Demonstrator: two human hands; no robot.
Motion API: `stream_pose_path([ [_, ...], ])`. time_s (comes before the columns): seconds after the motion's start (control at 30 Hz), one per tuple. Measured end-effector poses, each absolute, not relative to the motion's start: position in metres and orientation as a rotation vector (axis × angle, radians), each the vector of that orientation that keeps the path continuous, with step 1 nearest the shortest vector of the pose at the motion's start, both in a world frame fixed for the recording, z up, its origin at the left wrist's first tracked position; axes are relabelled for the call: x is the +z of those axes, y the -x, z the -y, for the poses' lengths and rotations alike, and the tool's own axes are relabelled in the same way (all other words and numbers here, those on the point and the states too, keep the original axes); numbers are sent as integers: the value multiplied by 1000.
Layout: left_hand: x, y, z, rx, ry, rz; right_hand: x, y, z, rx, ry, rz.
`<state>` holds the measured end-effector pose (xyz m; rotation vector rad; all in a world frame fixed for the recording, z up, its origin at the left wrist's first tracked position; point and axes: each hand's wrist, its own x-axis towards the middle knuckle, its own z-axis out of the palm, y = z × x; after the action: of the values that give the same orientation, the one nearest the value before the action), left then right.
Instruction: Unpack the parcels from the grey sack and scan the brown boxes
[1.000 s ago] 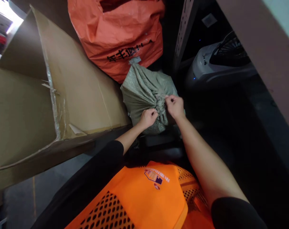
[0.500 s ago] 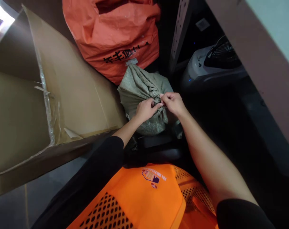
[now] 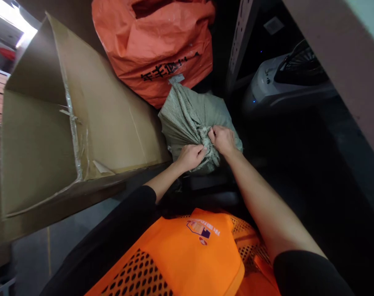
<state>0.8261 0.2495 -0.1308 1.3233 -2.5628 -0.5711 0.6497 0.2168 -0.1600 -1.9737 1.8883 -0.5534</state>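
Observation:
A grey-green woven sack [image 3: 187, 113] sits in front of me, its mouth gathered into a twisted knot near the middle. My left hand [image 3: 191, 157] is closed on the gathered cloth at the knot's lower left. On the upper right of the same knot, my right hand [image 3: 223, 139] is closed too, its fingers curled round the sack's material. Exactly which ends each hand pinches is hidden by the fingers.
Left of the sack stands a large open cardboard box [image 3: 107, 115]. A full orange bag [image 3: 156, 45] with black writing lies behind. At right are a metal shelf upright [image 3: 240, 39], a grey-white machine [image 3: 264, 86] and a beam [image 3: 338, 53] slanting across the near side.
My hands have moved a little apart, right hand up and left hand down, and the knot looks drawn tighter. The whole view has shifted slightly, showing more at the left.

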Motion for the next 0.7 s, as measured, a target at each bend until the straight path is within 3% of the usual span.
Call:
stream_pose_path([
  [0.23, -143, -840, -264, -612, -1261, 2515, -166, -643, -215, -671, 1852, -1829],
  [0.43, -112, -836, -219, -555, -1297, 2519, -149, -633, -217, -1060, 1473, -1595],
  [0.7, -88, -807, -190, -499, -1183, 2865, -136, -636, -219, -1137, 1129, -1422],
])
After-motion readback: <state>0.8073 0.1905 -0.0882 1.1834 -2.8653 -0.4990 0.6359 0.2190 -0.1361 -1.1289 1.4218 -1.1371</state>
